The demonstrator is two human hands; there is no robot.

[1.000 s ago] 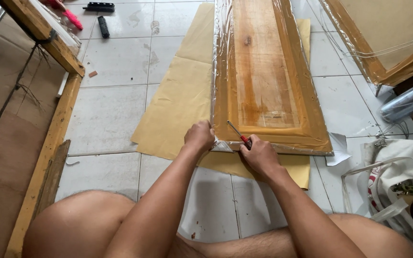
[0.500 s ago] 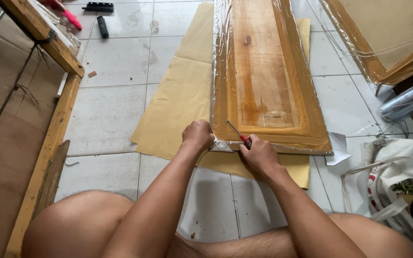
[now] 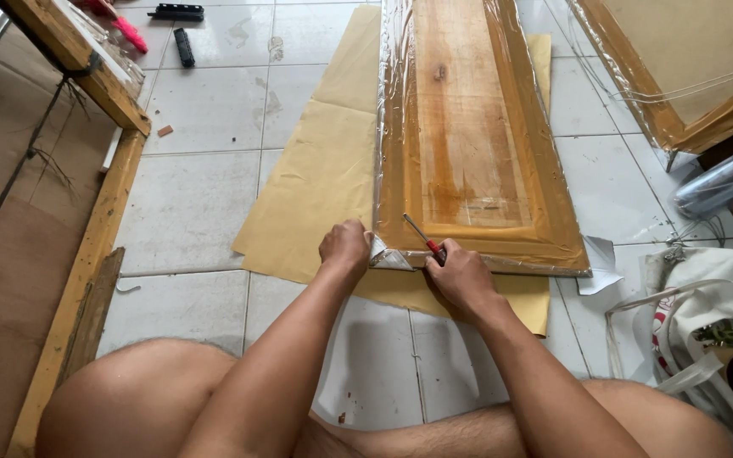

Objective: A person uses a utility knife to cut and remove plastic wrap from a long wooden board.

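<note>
Nearest the camera, at 6 o'clock, bare knees and forearms fill the bottom edge, cut off by the frame. Just beyond them the left hand pinches a folded corner of clear plastic wrap at the near left corner of the wrapped wooden panel, fingers closed on the film. Just beside it, toward 3 o'clock, the right hand is curled shut around a red-handled tool; its thin metal shaft slants up over the panel's near edge, and its tip is too small to make out, so its kind cannot be told.

The panel lies lengthwise on a sheet of tan paper spread on the tiled floor, running away toward 12 o'clock, where its far end is cut off. A white scrap of paper lies at its near right corner.

At 4 o'clock a white cloth bag slumps open, its contents half hidden. At 3 o'clock a roll of clear film lies partly out of view. At 1 o'clock a second wrapped panel is cropped by the edge. At 9 o'clock a wooden frame runs along the floor. At 11 o'clock lie a small black object, a black bar and something pink, indistinct.
</note>
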